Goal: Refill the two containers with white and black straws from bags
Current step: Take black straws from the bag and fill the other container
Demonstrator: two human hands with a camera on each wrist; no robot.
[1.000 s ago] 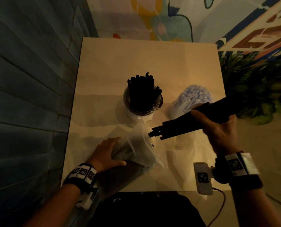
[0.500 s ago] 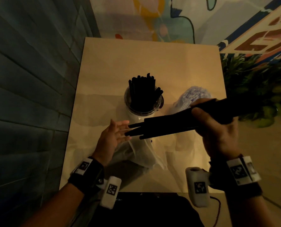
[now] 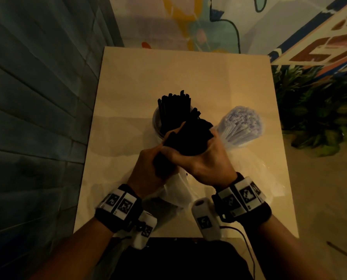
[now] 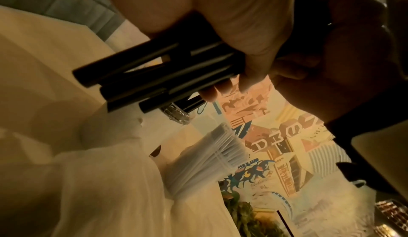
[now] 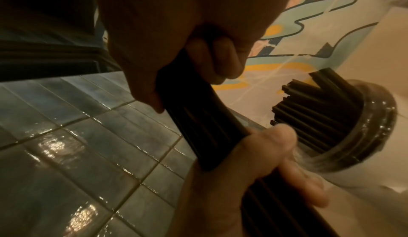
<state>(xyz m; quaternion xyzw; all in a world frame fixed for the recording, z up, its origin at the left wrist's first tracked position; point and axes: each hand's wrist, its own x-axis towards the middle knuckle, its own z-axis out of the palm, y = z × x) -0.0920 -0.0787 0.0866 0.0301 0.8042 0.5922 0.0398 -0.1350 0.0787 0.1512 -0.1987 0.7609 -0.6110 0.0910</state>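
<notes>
Both hands hold one bundle of black straws (image 3: 188, 136) just in front of the clear container (image 3: 157, 126), which is packed with black straws (image 3: 174, 107). My left hand (image 3: 158, 158) grips the bundle's near end, and my right hand (image 3: 201, 156) wraps round its middle. In the left wrist view the bundle (image 4: 154, 76) sticks out past my left hand (image 4: 243, 73). In the right wrist view my right hand (image 5: 187, 83) grips the black bundle (image 5: 198, 127), my left hand (image 5: 253, 153) grips it below, and the container (image 5: 364, 132) is close behind. White straws (image 3: 239, 124) stand to the right.
A crumpled clear plastic bag (image 3: 178, 190) lies on the beige table (image 3: 188, 73) under my hands. A tiled wall (image 3: 37, 118) runs along the table's left edge, and green plants (image 3: 314, 110) stand past its right edge. A painted wall is behind.
My left hand left the bag, rose and took hold of the bundle's near end. My right hand swung the bundle from lying sideways to pointing away, close to the black-straw container.
</notes>
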